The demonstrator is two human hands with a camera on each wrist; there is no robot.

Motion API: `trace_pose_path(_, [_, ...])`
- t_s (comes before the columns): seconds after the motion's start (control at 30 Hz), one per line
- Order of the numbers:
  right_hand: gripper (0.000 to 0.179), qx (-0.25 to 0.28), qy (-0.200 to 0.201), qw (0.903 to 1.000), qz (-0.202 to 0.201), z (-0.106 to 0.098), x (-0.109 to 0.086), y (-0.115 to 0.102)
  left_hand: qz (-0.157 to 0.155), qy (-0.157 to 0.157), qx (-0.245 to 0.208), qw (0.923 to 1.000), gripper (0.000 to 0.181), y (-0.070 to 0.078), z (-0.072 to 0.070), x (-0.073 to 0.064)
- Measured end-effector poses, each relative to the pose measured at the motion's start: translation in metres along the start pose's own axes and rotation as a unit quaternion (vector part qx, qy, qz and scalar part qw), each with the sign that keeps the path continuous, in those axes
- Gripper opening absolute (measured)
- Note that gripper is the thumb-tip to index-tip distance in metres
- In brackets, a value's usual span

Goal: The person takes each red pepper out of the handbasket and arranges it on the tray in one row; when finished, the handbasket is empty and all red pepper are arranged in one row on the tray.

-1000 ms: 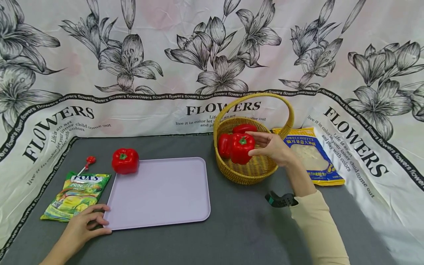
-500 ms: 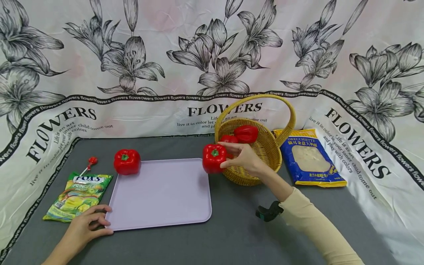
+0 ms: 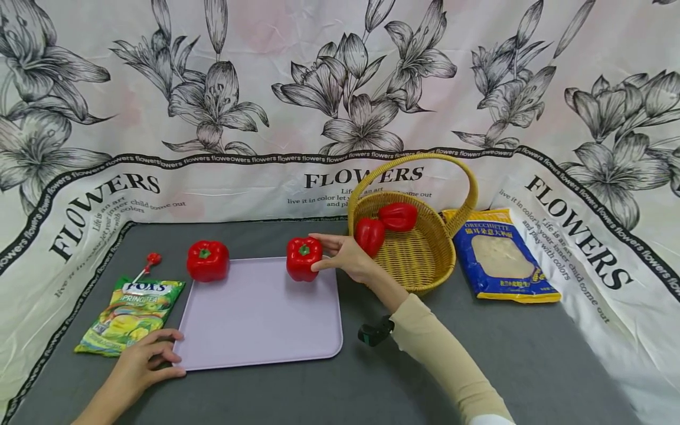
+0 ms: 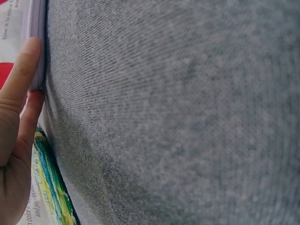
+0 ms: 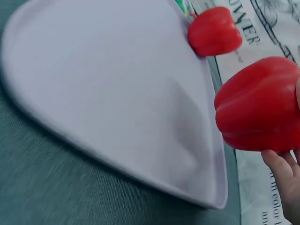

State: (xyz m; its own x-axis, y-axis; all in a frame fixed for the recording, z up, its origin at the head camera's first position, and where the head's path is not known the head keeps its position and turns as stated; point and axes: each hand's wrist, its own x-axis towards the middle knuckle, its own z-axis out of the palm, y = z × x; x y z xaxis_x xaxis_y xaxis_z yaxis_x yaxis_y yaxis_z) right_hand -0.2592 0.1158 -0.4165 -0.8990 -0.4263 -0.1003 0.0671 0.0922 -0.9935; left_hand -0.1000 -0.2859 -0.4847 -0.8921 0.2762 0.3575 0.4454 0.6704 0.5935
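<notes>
My right hand (image 3: 347,258) pinches a red bell pepper (image 3: 300,262) between thumb and fingers, above the far right part of the lilac tray (image 3: 257,319). In the right wrist view this held pepper (image 5: 258,105) hangs over the tray's edge, its shadow on the tray. Another red bell pepper (image 3: 208,261) sits at the tray's far left corner. My left hand (image 3: 143,363) holds the near left corner of the tray, thumb and fingers against its rim. The left wrist view shows two digits on the tray's edge (image 4: 38,70).
A yellow wicker basket (image 3: 425,260) with a tall handle stands right of the tray, with two red peppers (image 3: 397,216) inside. Behind it lies a blue and yellow pasta bag (image 3: 504,260). Left of the tray lie a green candy bag (image 3: 133,313) and a red lollipop (image 3: 153,258).
My right hand has carried the bell pepper leftward out of the basket to above the tray. The peppers left in the basket have shifted. My left hand stays at the tray's corner.
</notes>
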Motion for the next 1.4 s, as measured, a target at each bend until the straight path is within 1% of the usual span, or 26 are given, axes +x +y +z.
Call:
trace_pose_path(0.23, [0.063, 0.01, -0.011, 0.9998, 0.012, 0.015, 0.026, 0.009, 0.017, 0.006, -0.014, 0.9997, 0.039, -0.002, 0.0, 0.0])
trace_pose_path(0.37, [0.063, 0.013, -0.019, 0.9996, 0.015, 0.024, 0.038, 0.012, 0.013, 0.003, -0.023, 0.9996, 0.039, -0.003, 0.001, 0.0])
trace_pose_path(0.57, [0.065, 0.012, -0.023, 0.9996, 0.01, 0.035, 0.052, 0.015, 0.013, -0.001, -0.016, 0.9998, 0.039, -0.002, 0.001, 0.004])
trace_pose_path(0.8, [0.062, 0.019, -0.027, 0.9992, 0.02, 0.057, 0.068, 0.011, 0.012, 0.001, -0.007, 0.9999, 0.04, 0.0, 0.001, 0.002])
trace_pose_path(0.97, [0.063, 0.019, -0.028, 0.999, 0.028, 0.072, 0.076, 0.008, 0.005, -0.005, 0.0, 1.0, 0.039, 0.0, 0.001, 0.002])
trace_pose_path(1.1, [0.065, 0.014, -0.027, 0.9993, 0.02, 0.081, 0.079, 0.004, -0.003, -0.011, 0.008, 0.9999, 0.039, 0.0, 0.001, 0.002])
trace_pose_path(1.2, [0.066, 0.018, -0.03, 0.9993, 0.015, 0.087, 0.081, 0.004, -0.001, -0.008, 0.01, 0.9999, 0.04, 0.0, 0.001, 0.002])
trace_pose_path(1.3, [0.068, 0.023, -0.032, 0.9991, 0.015, 0.092, 0.082, 0.005, 0.009, -0.002, 0.007, 0.9999, 0.039, 0.0, 0.001, 0.002])
trace_pose_path(1.4, [0.07, 0.024, -0.037, 0.999, 0.011, 0.094, 0.082, 0.004, 0.005, -0.001, 0.008, 1.0, 0.039, 0.0, 0.001, 0.002])
